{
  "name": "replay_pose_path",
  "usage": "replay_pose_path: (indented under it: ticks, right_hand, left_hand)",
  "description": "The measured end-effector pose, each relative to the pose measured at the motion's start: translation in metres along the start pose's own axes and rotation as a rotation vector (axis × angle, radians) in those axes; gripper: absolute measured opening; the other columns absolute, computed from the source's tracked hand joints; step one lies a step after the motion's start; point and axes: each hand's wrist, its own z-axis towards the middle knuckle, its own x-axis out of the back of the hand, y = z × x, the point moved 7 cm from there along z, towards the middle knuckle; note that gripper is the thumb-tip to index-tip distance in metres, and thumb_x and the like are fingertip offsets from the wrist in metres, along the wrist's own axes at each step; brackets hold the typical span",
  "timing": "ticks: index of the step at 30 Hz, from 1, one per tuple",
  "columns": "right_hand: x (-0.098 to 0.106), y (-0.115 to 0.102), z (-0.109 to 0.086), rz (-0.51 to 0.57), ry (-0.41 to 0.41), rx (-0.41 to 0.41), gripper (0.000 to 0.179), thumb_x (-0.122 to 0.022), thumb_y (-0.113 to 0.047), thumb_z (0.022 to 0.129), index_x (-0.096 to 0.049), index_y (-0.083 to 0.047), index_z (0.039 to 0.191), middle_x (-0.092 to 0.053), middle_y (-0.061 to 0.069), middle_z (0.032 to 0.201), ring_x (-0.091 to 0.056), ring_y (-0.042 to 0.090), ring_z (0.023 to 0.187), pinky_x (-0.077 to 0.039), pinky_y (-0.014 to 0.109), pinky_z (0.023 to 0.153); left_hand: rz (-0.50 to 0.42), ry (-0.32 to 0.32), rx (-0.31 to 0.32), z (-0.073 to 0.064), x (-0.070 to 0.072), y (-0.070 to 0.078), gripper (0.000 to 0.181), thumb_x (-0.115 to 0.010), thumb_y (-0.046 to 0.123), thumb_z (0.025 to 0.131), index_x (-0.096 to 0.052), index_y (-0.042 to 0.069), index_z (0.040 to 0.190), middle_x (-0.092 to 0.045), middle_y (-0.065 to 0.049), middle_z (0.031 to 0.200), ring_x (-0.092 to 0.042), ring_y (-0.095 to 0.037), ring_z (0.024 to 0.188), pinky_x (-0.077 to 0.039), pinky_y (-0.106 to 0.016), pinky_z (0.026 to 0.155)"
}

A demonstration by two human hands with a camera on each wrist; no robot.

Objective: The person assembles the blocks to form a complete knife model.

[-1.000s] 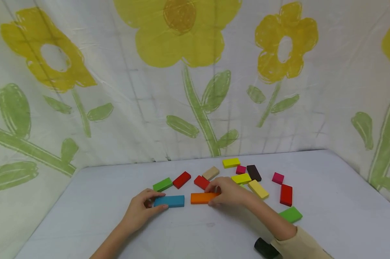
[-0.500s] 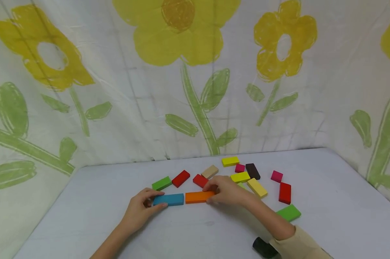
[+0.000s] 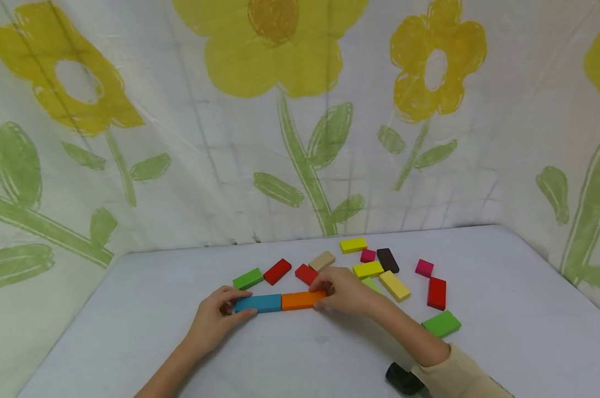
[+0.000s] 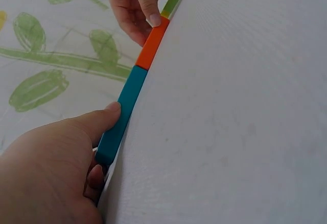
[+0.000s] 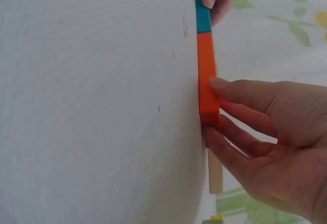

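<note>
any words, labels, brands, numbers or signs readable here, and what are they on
None can be read.
Blue block and orange block: no lettering on the sides that show.
Backdrop: flowers and leaves, no lettering seen.
Table: small dark marks in the right wrist view, too unclear to read.

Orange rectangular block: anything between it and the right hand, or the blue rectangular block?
Nothing visible: the right hand directly grips the orange rectangular block, which meets the blue rectangular block end to end.
</note>
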Motion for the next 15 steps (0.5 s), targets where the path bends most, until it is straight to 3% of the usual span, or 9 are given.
replay_pose_path:
  ticks: [15]
  right_hand:
    - [-0.0017,-0.0001,0.0014,0.0,0.004,0.016,0.024,-0.083,-0.01,0.091,-0.076,-0.006,0.113,-0.073,0.0,0.104,-0.061,0.015,0.093,-0.055,0.021,0.082]
  left_hand:
    - [-0.005,0.007,-0.004,-0.001,0.0019,0.0032,0.029,-0.087,0.015,0.088,-0.08,0.009,0.115,-0.068,-0.004,0.107,-0.052,-0.008,0.077,-0.047,-0.02,0.068]
